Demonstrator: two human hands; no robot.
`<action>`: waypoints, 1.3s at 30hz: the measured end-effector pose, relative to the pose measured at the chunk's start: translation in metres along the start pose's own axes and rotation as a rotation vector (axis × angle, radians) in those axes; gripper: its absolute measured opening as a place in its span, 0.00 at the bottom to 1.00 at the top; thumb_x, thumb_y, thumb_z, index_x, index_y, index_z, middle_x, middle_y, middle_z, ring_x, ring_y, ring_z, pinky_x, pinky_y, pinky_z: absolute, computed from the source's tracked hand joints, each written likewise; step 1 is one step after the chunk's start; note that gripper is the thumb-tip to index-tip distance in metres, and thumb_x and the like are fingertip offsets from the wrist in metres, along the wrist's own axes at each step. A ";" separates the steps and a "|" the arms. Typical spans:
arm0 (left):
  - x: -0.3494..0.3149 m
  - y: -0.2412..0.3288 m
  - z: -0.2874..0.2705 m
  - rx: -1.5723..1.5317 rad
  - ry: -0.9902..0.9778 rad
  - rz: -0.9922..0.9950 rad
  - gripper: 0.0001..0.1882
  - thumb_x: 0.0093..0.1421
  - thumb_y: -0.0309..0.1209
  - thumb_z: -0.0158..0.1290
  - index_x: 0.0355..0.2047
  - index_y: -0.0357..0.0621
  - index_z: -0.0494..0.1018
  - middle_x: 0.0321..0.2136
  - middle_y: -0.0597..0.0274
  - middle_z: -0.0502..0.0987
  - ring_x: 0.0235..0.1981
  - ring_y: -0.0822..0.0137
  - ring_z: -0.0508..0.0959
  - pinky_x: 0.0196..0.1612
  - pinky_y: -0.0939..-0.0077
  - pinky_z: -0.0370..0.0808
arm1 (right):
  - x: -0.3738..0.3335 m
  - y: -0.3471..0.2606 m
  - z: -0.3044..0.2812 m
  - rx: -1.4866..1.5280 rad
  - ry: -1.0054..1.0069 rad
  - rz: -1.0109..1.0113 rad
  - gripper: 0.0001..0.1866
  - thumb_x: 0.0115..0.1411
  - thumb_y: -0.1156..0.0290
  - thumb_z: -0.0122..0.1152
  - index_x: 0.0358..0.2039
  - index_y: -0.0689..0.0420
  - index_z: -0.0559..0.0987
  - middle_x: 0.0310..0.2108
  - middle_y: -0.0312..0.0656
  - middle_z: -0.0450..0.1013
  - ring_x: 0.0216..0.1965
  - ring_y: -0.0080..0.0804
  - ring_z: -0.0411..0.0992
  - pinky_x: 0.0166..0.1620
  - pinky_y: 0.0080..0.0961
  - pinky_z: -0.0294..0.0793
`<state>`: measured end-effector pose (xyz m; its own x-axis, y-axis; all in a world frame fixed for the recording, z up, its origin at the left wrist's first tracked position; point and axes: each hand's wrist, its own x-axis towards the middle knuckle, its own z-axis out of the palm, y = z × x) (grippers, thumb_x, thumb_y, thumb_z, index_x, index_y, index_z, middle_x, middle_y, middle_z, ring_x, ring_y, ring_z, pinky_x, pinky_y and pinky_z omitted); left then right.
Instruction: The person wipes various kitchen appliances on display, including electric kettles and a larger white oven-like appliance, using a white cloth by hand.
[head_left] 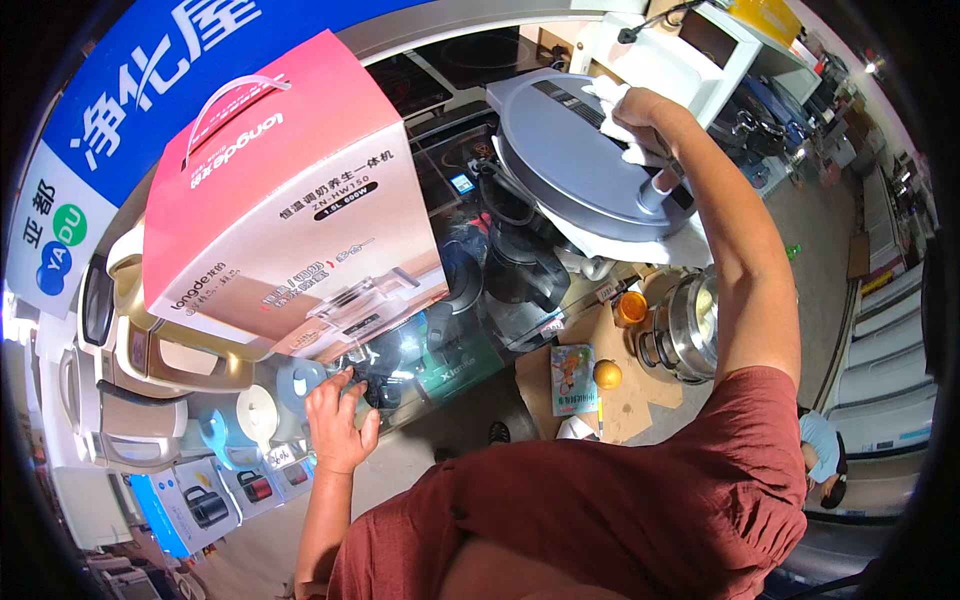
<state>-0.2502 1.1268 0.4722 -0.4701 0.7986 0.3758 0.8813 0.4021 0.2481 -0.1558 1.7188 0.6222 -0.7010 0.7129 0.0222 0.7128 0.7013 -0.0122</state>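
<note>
My right hand (648, 112) is closed on a crumpled white cloth (608, 98), pressed against the top of a large round blue-grey appliance (570, 150), near its dark panel and stubby handle. The appliance looks like an electric griddle, but I cannot be sure of its kind. White sheeting (635, 245) shows beneath its near edge. At the lower left, my left hand (340, 420) has its fingers apart and holds nothing. Its fingertips touch the edge of the glass counter (465, 375), just below a big pink-and-white carton (310, 210) with a carry handle.
Beige kettle-like appliances (180, 355) and blue and white jugs (258, 415) stand left. Dark appliances (515, 270) sit under the glass. On cardboard at right lie a booklet (573, 380), an orange fruit (607, 374) and steel pots (685, 325). Another person (822, 455) is far right.
</note>
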 end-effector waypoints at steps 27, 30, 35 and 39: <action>0.005 0.004 0.000 -0.004 0.015 -0.017 0.18 0.50 0.40 0.55 0.39 0.44 0.73 0.47 0.53 0.73 0.47 0.52 0.71 0.49 0.58 0.63 | 0.086 -0.044 0.010 0.047 -0.140 -0.086 0.28 0.47 0.74 0.53 0.53 0.56 0.75 0.38 0.54 0.78 0.35 0.44 0.78 0.39 0.35 0.76; 0.007 0.004 0.001 -0.011 0.026 -0.011 0.18 0.49 0.39 0.55 0.38 0.44 0.73 0.47 0.53 0.73 0.47 0.52 0.71 0.49 0.58 0.63 | 0.099 -0.085 0.023 -0.009 -0.023 -0.238 0.27 0.48 0.78 0.52 0.51 0.45 0.77 0.38 0.48 0.78 0.39 0.43 0.78 0.41 0.34 0.76; 0.001 0.000 0.002 -0.007 0.011 -0.041 0.20 0.46 0.39 0.59 0.39 0.46 0.74 0.49 0.57 0.73 0.48 0.53 0.71 0.51 0.58 0.63 | 0.033 -0.123 -0.003 0.040 -0.088 -0.450 0.32 0.46 0.80 0.57 0.54 0.41 0.76 0.46 0.46 0.76 0.48 0.46 0.74 0.51 0.35 0.72; 0.004 0.002 0.002 -0.010 0.006 -0.029 0.20 0.46 0.38 0.58 0.40 0.46 0.74 0.49 0.55 0.73 0.48 0.52 0.71 0.52 0.57 0.63 | -0.043 -0.126 -0.026 -0.052 -0.145 -0.469 0.35 0.43 0.77 0.60 0.56 0.46 0.73 0.45 0.48 0.75 0.47 0.48 0.74 0.51 0.35 0.73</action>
<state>-0.2508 1.1320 0.4721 -0.4955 0.7841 0.3737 0.8670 0.4201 0.2681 -0.2148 1.6002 0.6488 -0.9403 0.3162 -0.1257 0.3168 0.9484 0.0158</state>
